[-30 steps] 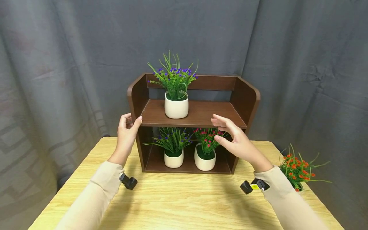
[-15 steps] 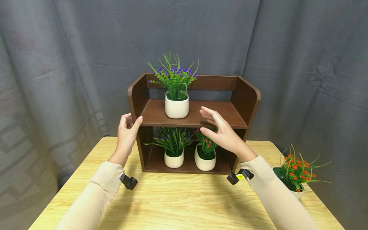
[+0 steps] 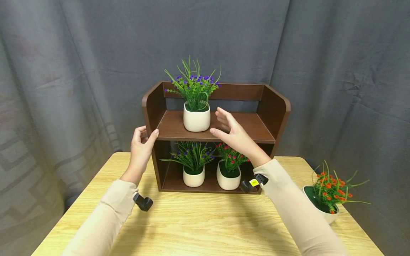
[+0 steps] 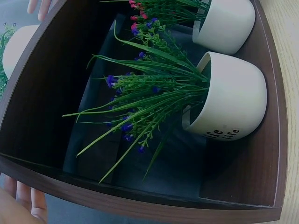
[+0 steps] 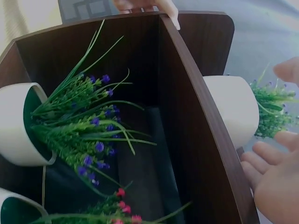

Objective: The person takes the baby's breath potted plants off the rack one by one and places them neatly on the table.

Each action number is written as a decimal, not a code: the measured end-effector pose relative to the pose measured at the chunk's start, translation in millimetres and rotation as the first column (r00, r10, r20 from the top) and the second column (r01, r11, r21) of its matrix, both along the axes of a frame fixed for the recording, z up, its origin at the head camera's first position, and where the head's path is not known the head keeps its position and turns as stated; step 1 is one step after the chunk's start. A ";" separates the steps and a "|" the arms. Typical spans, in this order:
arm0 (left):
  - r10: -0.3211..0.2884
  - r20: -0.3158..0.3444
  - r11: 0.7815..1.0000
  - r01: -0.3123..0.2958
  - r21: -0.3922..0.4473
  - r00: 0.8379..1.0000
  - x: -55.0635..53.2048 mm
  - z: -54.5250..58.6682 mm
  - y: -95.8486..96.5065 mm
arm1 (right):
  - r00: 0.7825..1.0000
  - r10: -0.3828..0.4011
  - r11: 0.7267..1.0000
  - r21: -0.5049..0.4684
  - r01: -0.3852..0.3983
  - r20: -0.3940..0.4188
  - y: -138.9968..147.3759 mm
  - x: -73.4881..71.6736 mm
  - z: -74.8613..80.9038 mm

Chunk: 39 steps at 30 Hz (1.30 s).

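Observation:
My left hand (image 3: 141,151) grips the left side panel of a dark brown two-tier shelf (image 3: 274,112), thumb on its front edge and fingers along the outside. Just right of a white pot (image 3: 196,121) on the upper tier, my right hand (image 3: 236,135) is held with fingers extended and thumb apart. A gap shows between that hand and the pot, which bears purple flowers (image 3: 201,80). In the right wrist view, the right palm (image 5: 280,186) faces this same white pot (image 5: 233,109).
On the lower tier stand a white pot with purple flowers (image 3: 193,177) and another with pink flowers (image 3: 228,180). A pot of orange flowers (image 3: 330,215) sits at the right of the wooden table (image 3: 192,227), partly behind the right sleeve. Grey curtains (image 3: 128,46) hang behind.
My right hand has moved left and up, from in front of the shelf's right part to beside the upper pot. The left hand has stayed in place.

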<state>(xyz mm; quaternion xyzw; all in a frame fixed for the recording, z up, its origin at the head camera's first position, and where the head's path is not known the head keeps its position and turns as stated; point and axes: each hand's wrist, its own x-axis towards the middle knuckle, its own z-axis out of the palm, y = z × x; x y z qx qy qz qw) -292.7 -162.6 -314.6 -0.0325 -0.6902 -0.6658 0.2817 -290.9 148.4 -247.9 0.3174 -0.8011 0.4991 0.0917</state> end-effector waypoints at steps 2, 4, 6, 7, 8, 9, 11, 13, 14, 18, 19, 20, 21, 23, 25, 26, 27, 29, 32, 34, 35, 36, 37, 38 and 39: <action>0.003 -0.004 1.000 -0.003 -0.002 1.000 -2.8 -2.7 -1.2 | 0.999 -0.019 1.000 -0.012 0.020 0.041 -4.7 -2.4 2.6; 0.005 -0.009 1.000 -0.005 -0.003 1.000 -4.1 -4.1 -1.8 | 0.996 -0.040 0.999 -0.022 0.042 0.074 -9.8 -4.7 4.6; 0.004 -0.015 1.000 -0.004 -0.002 1.000 -4.1 -4.9 -2.0 | 0.994 -0.057 0.998 -0.027 0.060 0.096 -14.8 -6.9 6.0; 0.005 -0.015 1.000 -0.005 -0.002 1.000 -4.1 -5.0 -2.1 | 0.992 -0.067 0.997 -0.029 0.071 0.103 -17.3 -8.4 6.4; 0.005 -0.013 1.000 -0.005 -0.002 1.000 -4.3 -5.1 -2.2 | 0.991 -0.076 0.996 -0.030 0.080 0.109 -19.7 -9.9 6.8; 0.005 -0.012 1.000 -0.005 -0.002 1.000 -4.5 -5.2 -2.4 | 0.990 -0.088 0.995 -0.029 0.092 0.114 -22.0 -11.0 7.3; 0.003 -0.003 1.000 -0.003 -0.003 1.000 -4.6 -4.3 -2.6 | 0.987 -0.108 0.993 -0.029 0.113 0.121 -26.1 -14.0 8.1; 0.000 0.003 1.000 0.000 -0.003 1.000 -4.5 -3.8 -2.8 | 0.983 -0.127 0.991 -0.030 0.132 0.131 -30.0 -17.5 8.8; -0.001 0.008 1.000 0.001 -0.003 1.000 -2.9 -2.0 -2.2 | 0.982 -0.131 0.990 -0.034 0.137 0.138 -31.9 -18.8 9.2; -0.005 0.012 1.000 0.005 -0.009 1.000 13.0 11.0 4.0 | 0.973 -0.161 0.985 -0.032 0.169 0.168 -39.1 -23.9 10.5; -0.003 0.015 1.000 0.003 -0.010 1.000 14.0 11.9 4.3 | 0.970 -0.171 0.983 -0.030 0.179 0.171 -40.8 -24.7 10.8; -0.002 0.015 1.000 0.002 -0.013 1.000 14.2 12.4 4.4 | 0.968 -0.184 0.981 -0.024 0.191 0.171 -42.5 -25.5 11.2; 0.001 0.014 1.000 0.000 -0.017 1.000 12.5 11.1 3.7 | 0.965 -0.199 0.979 -0.014 0.204 0.169 -44.0 -26.4 11.5; 0.006 0.018 1.000 -0.005 -0.021 1.000 5.8 5.4 0.4 | 0.960 -0.224 0.974 -0.001 0.227 0.165 -47.1 -28.1 12.1; 0.014 0.018 1.000 -0.013 -0.024 1.000 -1.9 -1.0 -3.1 | 0.958 -0.238 0.971 0.009 0.240 0.161 -50.1 -29.6 12.7; 0.017 0.019 1.000 -0.016 -0.026 1.000 -2.5 -1.7 -3.4 | 0.956 -0.244 0.969 0.012 0.245 0.161 -51.4 -30.5 12.8; 0.019 0.018 1.000 -0.018 -0.025 1.000 -2.7 -2.1 -3.6 | 0.955 -0.247 0.969 0.015 0.248 0.162 -52.7 -31.5 13.0; 0.012 0.020 1.000 -0.012 -0.022 1.000 -2.7 -2.3 -2.7 | 0.950 -0.263 0.965 0.018 0.263 0.168 -54.7 -32.9 13.4; -0.001 0.021 1.000 0.001 -0.015 1.000 -1.1 -1.3 -0.6 | 0.940 -0.285 0.958 0.022 0.286 0.187 -56.7 -34.9 13.1; -0.011 0.019 1.000 0.011 -0.009 1.000 3.7 2.7 1.9 | 0.933 -0.304 0.952 0.030 0.304 0.194 -58.3 -35.8 13.0; -0.013 0.021 1.000 0.013 -0.009 1.000 7.3 5.7 3.3 | 0.931 -0.312 0.950 0.035 0.311 0.191 -59.4 -36.4 13.0; -0.014 0.020 1.000 0.014 -0.008 1.000 11.3 8.9 4.7 | 0.929 -0.319 0.948 0.041 0.317 0.187 -60.5 -37.0 13.1; -0.016 0.020 1.000 0.016 -0.007 1.000 15.4 12.5 6.1 | 0.928 -0.327 0.945 0.048 0.323 0.181 -61.7 -37.3 13.4; -0.018 0.020 1.000 0.018 -0.009 1.000 18.7 15.3 7.3 | 0.927 -0.334 0.942 0.049 0.331 0.171 -62.9 -37.8 13.7; -0.019 0.020 1.000 0.020 -0.014 1.000 21.3 17.6 8.3 | 0.926 -0.341 0.940 0.048 0.338 0.162 -64.0 -38.4 13.9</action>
